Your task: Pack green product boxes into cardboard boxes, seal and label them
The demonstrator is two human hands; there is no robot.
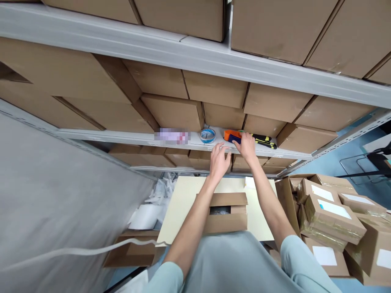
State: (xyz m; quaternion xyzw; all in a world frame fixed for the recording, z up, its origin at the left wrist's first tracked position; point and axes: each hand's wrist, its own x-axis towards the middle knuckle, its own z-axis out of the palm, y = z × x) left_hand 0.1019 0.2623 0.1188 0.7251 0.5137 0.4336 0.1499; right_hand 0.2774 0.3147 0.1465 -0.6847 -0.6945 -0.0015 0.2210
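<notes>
My right hand (pixel 246 147) reaches up to the shelf ledge (pixel 137 138) and rests its curled fingers on an orange and blue tape dispenser (pixel 231 136). A yellow and black utility knife (pixel 264 141) lies just right of it. My left hand (pixel 218 161) hovers beside it, just below the ledge, with its fingers spread and nothing in them. A roll of tape with a blue core (pixel 207 135) stands left of the dispenser. Below my arms, a small cardboard box (pixel 227 213) with partly open flaps sits on a cream table (pixel 180 203).
Large cardboard cartons (pixel 171 110) fill the grey metal shelves. Sealed, labelled parcels (pixel 332 215) are piled at the right. White paper scraps (pixel 159 191) and an open carton (pixel 134 248) lie left of the table. A grey sheet (pixel 61 195) covers the left.
</notes>
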